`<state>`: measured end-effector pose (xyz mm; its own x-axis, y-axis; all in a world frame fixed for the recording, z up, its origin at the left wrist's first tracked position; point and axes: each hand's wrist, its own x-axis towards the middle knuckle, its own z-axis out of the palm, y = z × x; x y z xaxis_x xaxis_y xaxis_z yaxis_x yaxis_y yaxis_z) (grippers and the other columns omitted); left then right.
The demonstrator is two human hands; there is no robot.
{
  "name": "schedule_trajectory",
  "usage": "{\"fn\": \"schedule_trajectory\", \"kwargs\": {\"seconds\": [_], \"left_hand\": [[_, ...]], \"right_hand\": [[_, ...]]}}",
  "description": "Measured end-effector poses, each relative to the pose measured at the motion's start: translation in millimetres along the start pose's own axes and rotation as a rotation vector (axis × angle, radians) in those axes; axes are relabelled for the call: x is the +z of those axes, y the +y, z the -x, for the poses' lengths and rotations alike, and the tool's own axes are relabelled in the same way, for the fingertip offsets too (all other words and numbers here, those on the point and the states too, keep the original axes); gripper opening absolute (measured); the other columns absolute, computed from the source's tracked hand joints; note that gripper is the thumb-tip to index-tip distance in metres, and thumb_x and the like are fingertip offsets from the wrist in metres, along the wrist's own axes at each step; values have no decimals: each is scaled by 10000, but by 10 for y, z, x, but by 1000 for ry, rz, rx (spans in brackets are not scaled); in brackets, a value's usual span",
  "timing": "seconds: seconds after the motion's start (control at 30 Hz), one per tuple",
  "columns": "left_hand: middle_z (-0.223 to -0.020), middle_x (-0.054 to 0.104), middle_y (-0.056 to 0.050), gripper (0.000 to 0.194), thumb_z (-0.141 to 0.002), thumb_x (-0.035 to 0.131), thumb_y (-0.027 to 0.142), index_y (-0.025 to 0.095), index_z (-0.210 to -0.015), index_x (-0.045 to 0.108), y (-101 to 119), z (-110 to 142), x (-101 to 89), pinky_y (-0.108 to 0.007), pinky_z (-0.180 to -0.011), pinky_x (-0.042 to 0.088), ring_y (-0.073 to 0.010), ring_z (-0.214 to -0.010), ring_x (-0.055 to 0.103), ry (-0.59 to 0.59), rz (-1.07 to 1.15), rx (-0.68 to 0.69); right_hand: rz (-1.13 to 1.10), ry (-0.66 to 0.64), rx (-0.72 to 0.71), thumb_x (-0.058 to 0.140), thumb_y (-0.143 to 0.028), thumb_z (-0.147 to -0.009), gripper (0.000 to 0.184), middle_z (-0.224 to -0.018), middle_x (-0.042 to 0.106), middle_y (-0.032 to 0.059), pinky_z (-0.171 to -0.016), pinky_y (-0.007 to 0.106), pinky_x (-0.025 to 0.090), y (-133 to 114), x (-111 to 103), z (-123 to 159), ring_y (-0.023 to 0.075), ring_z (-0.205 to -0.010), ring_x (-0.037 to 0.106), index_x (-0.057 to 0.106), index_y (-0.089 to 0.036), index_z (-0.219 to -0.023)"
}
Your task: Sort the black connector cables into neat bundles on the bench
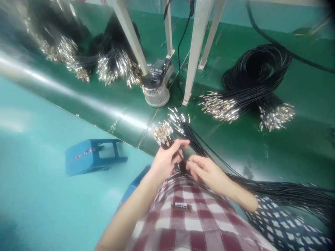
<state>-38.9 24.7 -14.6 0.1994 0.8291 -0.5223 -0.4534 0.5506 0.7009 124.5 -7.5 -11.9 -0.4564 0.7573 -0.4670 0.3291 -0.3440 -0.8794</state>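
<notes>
My left hand point(167, 158) is wrapped round a bundle of black cables, whose metal connector ends point(162, 133) stick out past the thumb side. Close on its right, my right hand point(200, 166) has its fingers pinched on a thin black cable near the same bundle. Just beyond the hands, more loose cables point(197, 143) with silvery tips point(178, 120) lie on the green bench. A long run of black cables point(277, 190) trails off to the right beside my checked apron point(188, 216).
Coiled cables point(258, 71) with metal ends lie at the right of the green surface point(209, 139). Several cable bundles point(115, 62) rest at the far left. A grey machine point(157, 94) stands by white metal legs point(195, 52). On the floor is a blue stool point(83, 157).
</notes>
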Motion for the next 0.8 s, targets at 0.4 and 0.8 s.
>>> {"fn": "schedule_trajectory", "kwargs": {"seconds": [0.4, 0.8], "left_hand": [[-774, 547, -19, 400, -799, 688, 424, 136, -566, 537, -54, -33, -210, -236, -562, 422, -90, -599, 457, 69, 177, -14], [-380, 215, 76, 588, -793, 661, 532, 178, -472, 319, 154, 234, 29, -229, -448, 317, -58, -366, 215, 79, 356, 104]], "right_hand": [[220, -346, 17, 495, -335, -944, 259, -722, 732, -15, -506, 205, 372, -139, -389, -219, 81, -470, 534, 666, -197, -807], [660, 274, 157, 580, -241, -879, 120, -1010, 687, 125, -794, 342, 423, 713, -451, -1075, 244, -937, 627, 648, -160, -823]]}}
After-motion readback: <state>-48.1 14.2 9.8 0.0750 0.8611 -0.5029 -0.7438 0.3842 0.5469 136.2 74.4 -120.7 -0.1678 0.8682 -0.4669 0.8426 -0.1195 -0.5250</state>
